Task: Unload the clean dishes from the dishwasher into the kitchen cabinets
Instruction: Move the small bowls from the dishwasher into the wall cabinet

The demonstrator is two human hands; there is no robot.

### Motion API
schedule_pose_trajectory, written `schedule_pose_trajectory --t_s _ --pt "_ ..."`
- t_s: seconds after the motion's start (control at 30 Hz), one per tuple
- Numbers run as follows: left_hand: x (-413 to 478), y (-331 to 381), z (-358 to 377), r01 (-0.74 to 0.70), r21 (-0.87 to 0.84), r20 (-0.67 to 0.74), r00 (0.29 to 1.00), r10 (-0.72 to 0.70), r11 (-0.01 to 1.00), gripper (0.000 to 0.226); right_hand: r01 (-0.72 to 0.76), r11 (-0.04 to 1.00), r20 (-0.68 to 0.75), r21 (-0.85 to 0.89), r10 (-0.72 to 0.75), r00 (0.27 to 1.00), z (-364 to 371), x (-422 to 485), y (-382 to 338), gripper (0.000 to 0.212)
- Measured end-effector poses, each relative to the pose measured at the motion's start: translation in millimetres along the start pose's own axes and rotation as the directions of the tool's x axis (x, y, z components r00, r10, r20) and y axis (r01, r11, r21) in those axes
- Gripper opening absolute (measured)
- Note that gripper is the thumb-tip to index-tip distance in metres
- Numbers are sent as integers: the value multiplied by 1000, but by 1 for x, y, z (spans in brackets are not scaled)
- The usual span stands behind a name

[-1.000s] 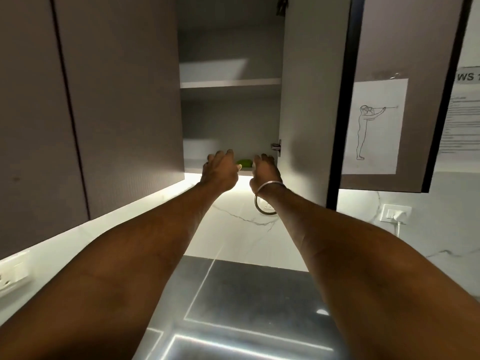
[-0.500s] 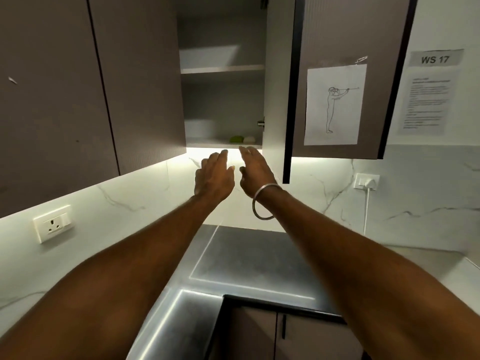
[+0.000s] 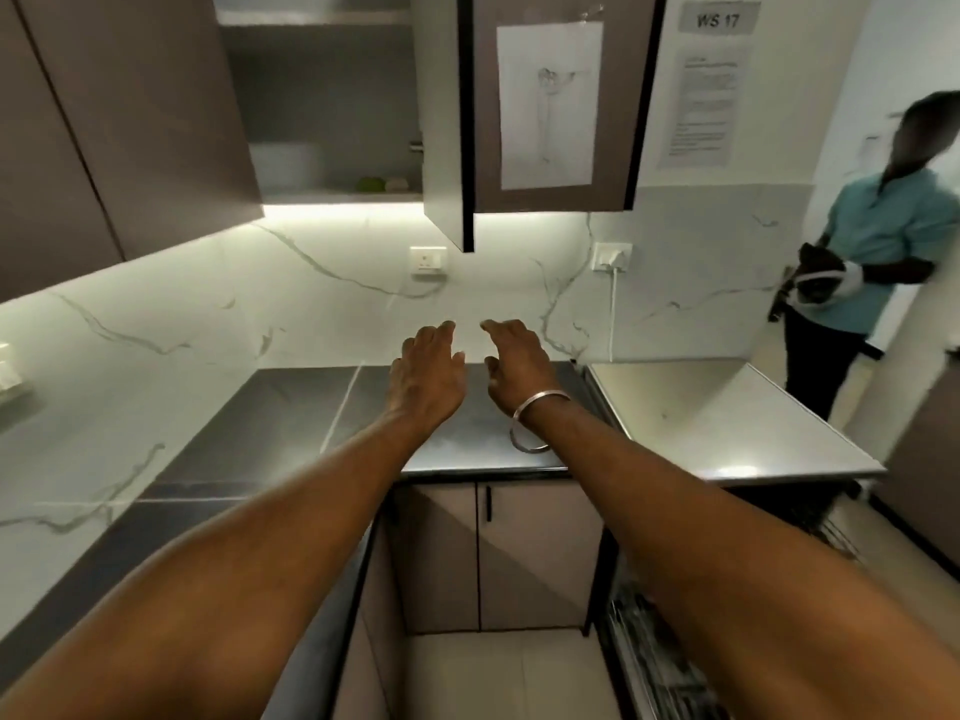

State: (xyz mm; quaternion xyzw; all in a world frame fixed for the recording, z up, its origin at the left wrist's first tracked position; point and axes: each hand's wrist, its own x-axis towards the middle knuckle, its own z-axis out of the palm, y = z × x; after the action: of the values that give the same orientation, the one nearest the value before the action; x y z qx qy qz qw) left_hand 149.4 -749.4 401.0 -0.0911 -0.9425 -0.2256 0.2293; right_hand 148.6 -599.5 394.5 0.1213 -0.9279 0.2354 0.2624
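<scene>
While left hand (image 3: 427, 379) and right hand (image 3: 519, 367) spread released fingers (image 3: 442, 331), the cabinet shelf (image 3: 311, 196) holds a green item (image 3: 370, 184).

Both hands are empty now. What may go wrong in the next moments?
The cabinet door hangs open above the counter; a head may hit its edge.
The dishwasher rack sticks out low on the right; a leg may catch it.
Another person stands near that side; carried dishes may bump them.

Only thing I can actually read is "WS 17" on the small grey sign (image 3: 718, 19) up on the wall. The printed sheet (image 3: 706, 107) right under it has lines of text, way too blurry. The paper (image 3: 548, 103) on the cabinet door (image 3: 561, 197) just shows a faint drawing.
</scene>
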Motion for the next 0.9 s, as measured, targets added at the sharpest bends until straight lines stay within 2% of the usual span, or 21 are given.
schedule_pose_trajectory --t_s 0.23,0.43,0.57,0.7,0.9 --pt "-52 85 66 -137 -99 122 981 149 986 53 -213 973 -12 -88 213 977 -45 -94 88 57" --pt "-86 176 134 -242 -146 242 931 272 959 53 -361 922 -16 -137 363 932 -83 -170 177 54" --pt "-121 241 195 -302 -205 333 873 356 931 51 -467 867 -3 -173 474 881 -109 -237 251 55" --pt "-156 294 257 -345 -254 422 801 424 904 52 -588 784 1 -199 600 800 -127 -300 314 56" --pt "-186 363 336 -416 -297 555 658 510 860 57 -715 670 -31 -197 725 688 -149 -367 388 49"
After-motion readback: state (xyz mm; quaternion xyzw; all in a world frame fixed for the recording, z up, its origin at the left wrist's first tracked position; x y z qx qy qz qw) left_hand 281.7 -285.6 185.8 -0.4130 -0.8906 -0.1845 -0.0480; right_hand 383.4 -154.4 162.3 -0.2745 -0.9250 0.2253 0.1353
